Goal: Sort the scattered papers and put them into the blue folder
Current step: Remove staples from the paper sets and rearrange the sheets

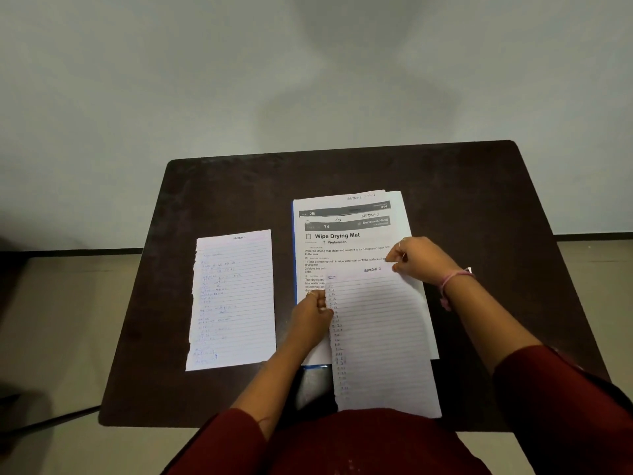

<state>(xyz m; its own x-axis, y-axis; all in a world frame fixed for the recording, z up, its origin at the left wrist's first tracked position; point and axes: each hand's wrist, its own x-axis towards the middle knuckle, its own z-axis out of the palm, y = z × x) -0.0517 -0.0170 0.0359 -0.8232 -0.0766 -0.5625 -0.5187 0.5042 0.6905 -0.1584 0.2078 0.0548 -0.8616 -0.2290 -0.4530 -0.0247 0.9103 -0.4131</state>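
Observation:
A lined sheet (383,341) headed "Section 1" lies over a stack of printed papers (346,234), whose top page reads "Wipe Drying Mat". Under the stack only a thin edge of the blue folder (294,255) shows along the left side and at the bottom. My left hand (313,315) pinches the lined sheet's left edge. My right hand (421,258) pinches its top right corner. The sheet's lower end hangs past the table's near edge. Another handwritten lined sheet (233,299) lies flat to the left, apart from the stack.
The dark brown table (462,186) stands against a pale wall. Beige floor shows at both sides. A pink band is on my right wrist, and my dark red sleeves and lap fill the lower frame.

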